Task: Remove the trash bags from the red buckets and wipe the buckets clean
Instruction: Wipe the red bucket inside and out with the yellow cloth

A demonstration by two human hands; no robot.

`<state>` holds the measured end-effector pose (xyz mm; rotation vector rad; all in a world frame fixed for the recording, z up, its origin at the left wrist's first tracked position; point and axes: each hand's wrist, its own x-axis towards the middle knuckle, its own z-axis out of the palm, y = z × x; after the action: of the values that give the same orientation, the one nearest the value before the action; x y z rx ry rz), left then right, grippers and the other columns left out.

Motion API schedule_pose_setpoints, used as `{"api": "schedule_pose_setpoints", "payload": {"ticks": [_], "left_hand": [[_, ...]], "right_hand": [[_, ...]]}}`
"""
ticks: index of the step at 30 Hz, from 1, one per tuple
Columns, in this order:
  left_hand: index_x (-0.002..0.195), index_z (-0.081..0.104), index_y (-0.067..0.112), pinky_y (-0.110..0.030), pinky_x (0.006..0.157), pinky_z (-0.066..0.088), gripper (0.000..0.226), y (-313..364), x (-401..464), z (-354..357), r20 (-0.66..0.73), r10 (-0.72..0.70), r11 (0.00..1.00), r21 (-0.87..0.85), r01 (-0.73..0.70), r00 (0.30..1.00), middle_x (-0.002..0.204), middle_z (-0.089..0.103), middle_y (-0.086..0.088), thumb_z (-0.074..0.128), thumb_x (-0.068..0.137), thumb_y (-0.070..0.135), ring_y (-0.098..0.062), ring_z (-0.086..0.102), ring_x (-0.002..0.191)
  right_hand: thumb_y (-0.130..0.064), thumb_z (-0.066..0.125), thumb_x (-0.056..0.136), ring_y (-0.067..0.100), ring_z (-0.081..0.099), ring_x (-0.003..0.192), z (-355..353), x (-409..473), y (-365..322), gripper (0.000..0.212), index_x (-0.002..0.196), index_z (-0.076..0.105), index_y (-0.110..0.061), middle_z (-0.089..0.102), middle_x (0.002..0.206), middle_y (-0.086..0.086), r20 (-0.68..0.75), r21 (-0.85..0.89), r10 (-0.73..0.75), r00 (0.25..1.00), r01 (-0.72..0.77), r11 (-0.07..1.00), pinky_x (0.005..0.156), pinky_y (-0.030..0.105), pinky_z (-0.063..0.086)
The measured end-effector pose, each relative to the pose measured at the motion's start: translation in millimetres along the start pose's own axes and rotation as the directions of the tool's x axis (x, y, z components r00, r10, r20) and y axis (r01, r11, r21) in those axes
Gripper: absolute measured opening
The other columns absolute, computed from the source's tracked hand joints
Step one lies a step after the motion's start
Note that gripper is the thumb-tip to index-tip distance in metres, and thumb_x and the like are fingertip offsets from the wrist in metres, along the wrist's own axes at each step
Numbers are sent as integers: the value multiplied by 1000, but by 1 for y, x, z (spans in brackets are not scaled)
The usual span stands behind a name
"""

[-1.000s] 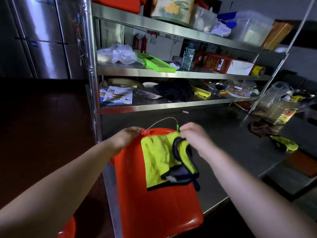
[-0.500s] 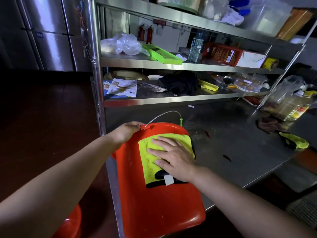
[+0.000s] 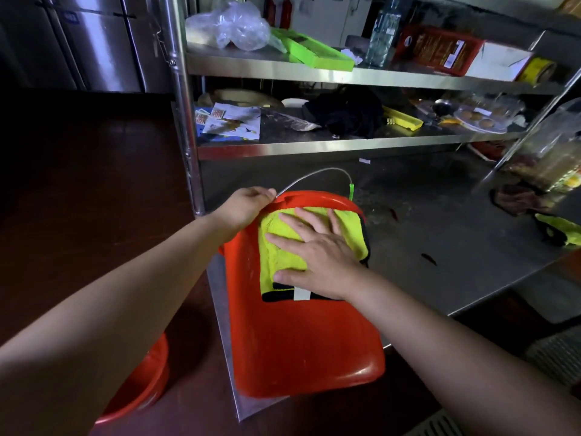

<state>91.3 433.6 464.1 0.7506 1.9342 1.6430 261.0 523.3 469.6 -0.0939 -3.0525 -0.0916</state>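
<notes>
Steel counter (image 3: 440,247) right of red bucket (image 3: 298,335) is bare bar small red scraps (image 3: 428,259), a hand can pass there; further right a yellow-green rag (image 3: 562,229), dark cloth (image 3: 515,201) and bagged bottles (image 3: 553,162) block the edge. Shelf rack (image 3: 314,149) overhangs close behind the bucket, its wire handle (image 3: 314,175) arcing up under it. Upright post (image 3: 185,121) stands just left of left hand (image 3: 243,207). Second red bucket (image 3: 141,382) sits low on the floor at left. Right hand (image 3: 317,256) and yellow cloth (image 3: 283,247) cover the bucket's upper side

Bucket (image 3: 301,338): plain red. Cloth (image 3: 283,243): yellow-green, black edging, white tag. Tabletop (image 3: 440,234): grey steel. Shelf tray (image 3: 314,51): bright green.
</notes>
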Motion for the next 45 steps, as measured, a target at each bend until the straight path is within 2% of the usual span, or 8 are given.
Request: {"api": "schedule_pose_setpoints", "payload": {"ticks": [8, 16, 19, 27, 36, 41, 43, 45], "left_hand": [[91, 59, 10, -4, 58, 34, 23, -11, -8, -2, -53, 104, 975, 201, -91, 993, 87, 50, -7, 46, 98, 28, -13, 43, 82], [114, 62, 16, -13, 79, 36, 34, -5, -6, -8, -23, 2, 973, 232, 3, 1000, 106, 58, 2, 43, 98, 40, -9, 51, 99], [103, 64, 15, -7, 62, 42, 30, -7, -5, -13, -10, 13, 983, 182, -11, 1000, 94, 60, 0, 47, 96, 39, -10, 52, 86], [102, 64, 9, -36, 93, 45, 38, -18, 5, -25, 42, -21, 994, 111, 16, 999, 108, 65, -12, 49, 94, 43, -16, 57, 98], [83, 57, 23, -7, 63, 43, 19, -29, -11, -31, -57, 31, 998, 64, -27, 998, 82, 57, 4, 48, 97, 32, -4, 51, 73], [121, 57, 21, -31, 101, 33, 35, -25, -5, -27, -294, 298, 871, 472, -132, 908, 120, 53, -9, 57, 88, 14, -25, 46, 114], [124, 59, 23, -33, 102, 31, 50, -11, -3, -19, -140, 475, 713, 640, -286, 869, 128, 54, -6, 45, 81, 2, -29, 44, 121], [124, 61, 18, -28, 106, 32, 58, -4, 3, -10, 87, 411, 739, 551, -388, 907, 129, 58, -8, 37, 76, -5, -25, 46, 125]], "right_hand": [[-76, 45, 70, 22, 10, 144, 15, -82, -30, 69, 134, 38, -50, 23, 155, -7, -32, -5, -145, 989, 144, 990, 110, 63, 5], [-65, 47, 83, 20, 30, 136, 22, -79, -33, 42, 119, 58, -46, 43, 142, -10, -141, 100, -163, 977, 178, 979, 108, 56, 16], [-62, 47, 83, 19, 35, 130, 20, -47, -27, 39, 114, 62, -45, 47, 138, -11, -170, 139, -106, 980, 130, 982, 100, 52, 26], [-58, 50, 80, 19, 33, 110, -3, 53, 15, 43, 115, 65, -38, 45, 124, -8, -225, 183, 182, 957, -142, 973, 90, 40, 30], [-66, 40, 83, 21, 35, 114, 11, -14, -18, 46, 123, 53, -50, 47, 125, -5, -156, 134, 59, 986, -38, 990, 88, 39, 27], [-70, 38, 81, 27, 36, 119, 19, -68, -45, 52, 129, 47, -50, 47, 130, 2, -118, 94, -17, 993, 28, 995, 90, 46, 31], [-72, 42, 77, 29, 37, 121, 18, -82, -56, 59, 131, 45, -48, 47, 132, 5, -103, 39, -82, 991, 86, 995, 92, 48, 30], [-73, 45, 74, 30, 37, 121, 18, -88, -63, 64, 131, 46, -44, 46, 133, 6, -94, 9, -126, 988, 127, 992, 95, 49, 27]]}}
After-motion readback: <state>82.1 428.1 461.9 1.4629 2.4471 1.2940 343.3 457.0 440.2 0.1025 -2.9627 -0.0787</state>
